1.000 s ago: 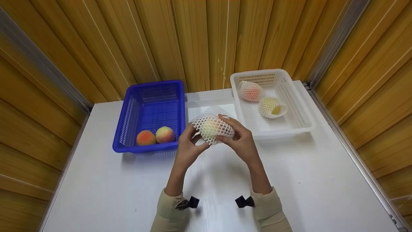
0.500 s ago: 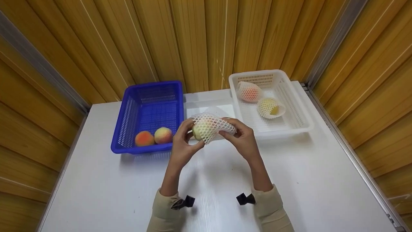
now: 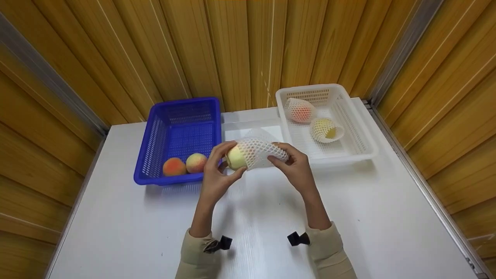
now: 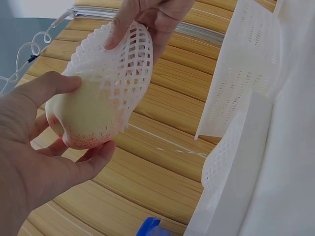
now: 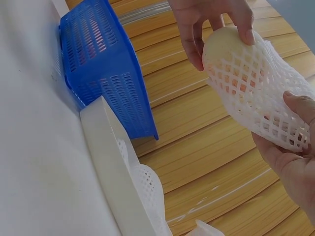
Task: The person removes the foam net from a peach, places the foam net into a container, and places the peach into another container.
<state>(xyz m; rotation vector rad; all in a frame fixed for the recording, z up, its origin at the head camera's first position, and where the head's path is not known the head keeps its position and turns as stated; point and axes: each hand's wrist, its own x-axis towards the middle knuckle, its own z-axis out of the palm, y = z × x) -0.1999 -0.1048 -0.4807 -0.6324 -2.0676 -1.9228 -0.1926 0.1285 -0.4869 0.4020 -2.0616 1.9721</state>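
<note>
Over the table, my left hand [image 3: 217,170] grips a pale yellow peach [image 3: 235,157] with a red blush by its bare end. A white foam net sleeve [image 3: 257,149] covers the peach's other part. My right hand [image 3: 295,166] pinches the loose far end of that sleeve between thumb and fingers. In the left wrist view the thumb and fingers wrap the bare peach [image 4: 88,118], and the net narrows toward the right hand [image 4: 160,19]. Seen from the right wrist, the net [image 5: 261,93] is stretched along the fruit, its cells open.
At the left, a blue basket [image 3: 141,162] holds two bare peaches [image 3: 186,164]. A white basket [image 3: 366,139] at the right contains two fruits in foam nets [image 3: 325,130]. Between them lies a shallow white tray [image 3: 248,117] with more foam netting [image 3: 259,134]. Wood-look panels [image 3: 252,50] stand behind.
The peach has shifted left with my left hand, and more of its bare end shows outside the net. My right hand has moved slightly right, stretching the sleeve out.
</note>
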